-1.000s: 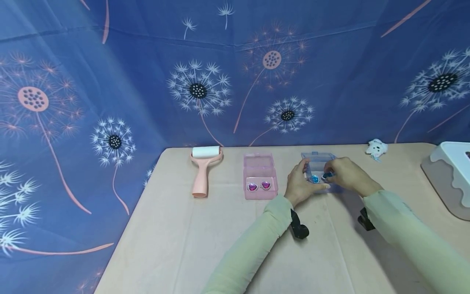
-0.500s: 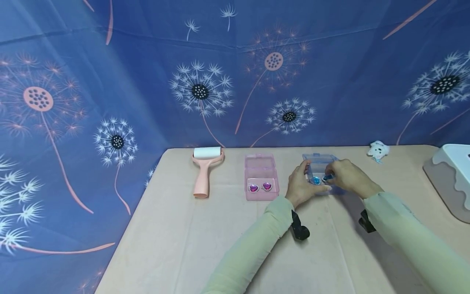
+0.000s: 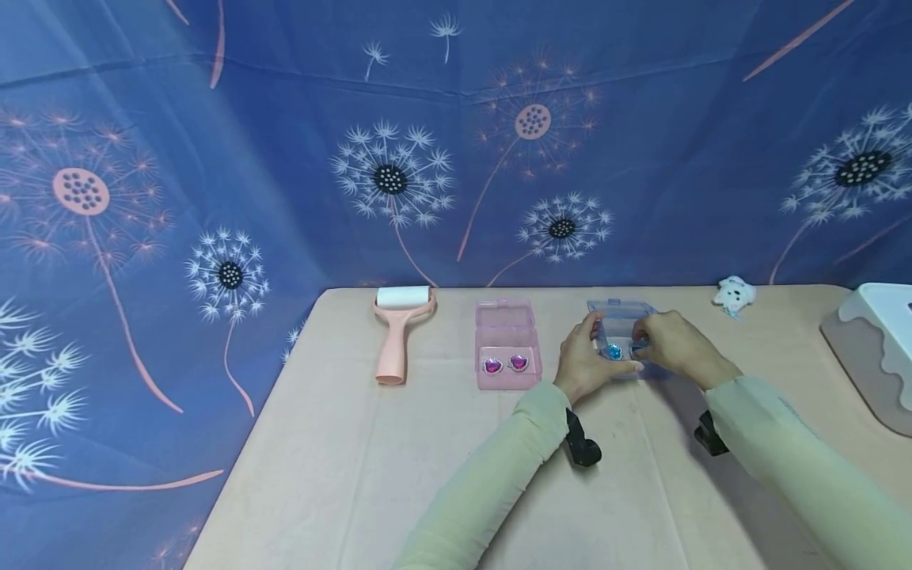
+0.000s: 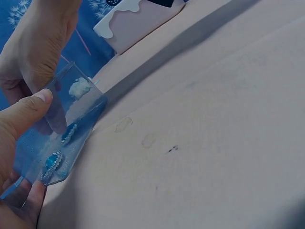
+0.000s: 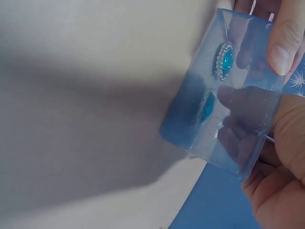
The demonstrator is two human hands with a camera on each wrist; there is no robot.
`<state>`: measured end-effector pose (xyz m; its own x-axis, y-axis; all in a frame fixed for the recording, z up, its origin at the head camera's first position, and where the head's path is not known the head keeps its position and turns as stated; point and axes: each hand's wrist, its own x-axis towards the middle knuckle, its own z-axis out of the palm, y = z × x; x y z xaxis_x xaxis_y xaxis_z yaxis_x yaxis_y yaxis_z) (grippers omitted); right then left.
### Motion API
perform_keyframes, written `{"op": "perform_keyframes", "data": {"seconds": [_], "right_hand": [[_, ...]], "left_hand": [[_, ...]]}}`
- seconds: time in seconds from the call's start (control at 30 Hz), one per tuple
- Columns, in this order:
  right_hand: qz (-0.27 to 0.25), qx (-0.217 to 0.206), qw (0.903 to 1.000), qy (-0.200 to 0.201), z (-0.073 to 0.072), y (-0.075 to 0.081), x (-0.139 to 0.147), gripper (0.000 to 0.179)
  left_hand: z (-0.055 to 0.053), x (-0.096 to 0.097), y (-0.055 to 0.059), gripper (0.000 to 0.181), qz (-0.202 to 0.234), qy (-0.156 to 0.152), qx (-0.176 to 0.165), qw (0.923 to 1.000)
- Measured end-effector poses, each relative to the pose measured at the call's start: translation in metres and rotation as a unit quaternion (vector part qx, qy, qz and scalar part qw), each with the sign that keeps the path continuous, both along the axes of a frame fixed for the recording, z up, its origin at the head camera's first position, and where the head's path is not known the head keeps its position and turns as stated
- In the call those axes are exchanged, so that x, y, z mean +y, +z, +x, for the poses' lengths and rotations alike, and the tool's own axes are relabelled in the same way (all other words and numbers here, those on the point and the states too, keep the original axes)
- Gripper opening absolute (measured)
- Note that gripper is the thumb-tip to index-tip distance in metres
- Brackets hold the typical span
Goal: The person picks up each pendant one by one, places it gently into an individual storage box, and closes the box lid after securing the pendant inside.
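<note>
My left hand (image 3: 586, 362) grips an open, see-through blue box (image 3: 618, 317) by its side, thumb along the front. The box is tilted, as the left wrist view shows. Inside are two blue jewels with silvery beaded rims. One blue jewel (image 5: 225, 61) lies near my left thumb; the other blue jewel (image 5: 207, 107) is at the fingertips of my right hand (image 3: 673, 342), which reaches into the box with curled fingers and pinches it. Left of the box stands an open pink box (image 3: 504, 314) with two magenta heart jewels (image 3: 518, 362) in it.
A pink-handled roller (image 3: 392, 348) with a white head lies at the left. At the back right is a small white animal figure (image 3: 734, 295). A white and beige container (image 3: 872, 356) stands at the right edge, and a blue dandelion cloth (image 3: 427, 142) hangs behind the table.
The right fingers have moved slightly lower into the blue box, covering more of the jewel there. The left hand keeps its grip. The whole view has shifted a little.
</note>
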<state>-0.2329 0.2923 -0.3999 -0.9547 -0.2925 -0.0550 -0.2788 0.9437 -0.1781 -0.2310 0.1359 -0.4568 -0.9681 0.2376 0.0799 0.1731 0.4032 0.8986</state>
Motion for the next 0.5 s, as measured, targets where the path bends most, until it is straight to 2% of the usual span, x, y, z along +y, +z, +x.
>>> {"op": "perform_keyframes", "data": {"seconds": [0.13, 0.27, 0.4, 0.5], "right_hand": [[-0.027, 0.032, 0.9991, -0.009, 0.006, -0.002, 0.002, 0.015], [-0.092, 0.088, 0.9918, -0.006, 0.014, -0.003, 0.005, 0.017], [-0.165, 0.171, 0.9712, -0.015, 0.019, 0.001, 0.008, 0.025], [-0.212, 0.232, 0.9477, -0.057, 0.018, 0.006, 0.01, 0.027]], "left_hand": [[0.001, 0.001, -0.001, 0.09, 0.005, -0.002, -0.007, 1.0], [0.002, 0.001, -0.001, 0.089, 0.004, 0.0, -0.005, 1.0], [0.001, 0.0, -0.001, 0.088, 0.004, 0.0, -0.007, 1.0], [0.0, 0.0, -0.001, 0.087, 0.006, 0.002, -0.003, 1.0]]}}
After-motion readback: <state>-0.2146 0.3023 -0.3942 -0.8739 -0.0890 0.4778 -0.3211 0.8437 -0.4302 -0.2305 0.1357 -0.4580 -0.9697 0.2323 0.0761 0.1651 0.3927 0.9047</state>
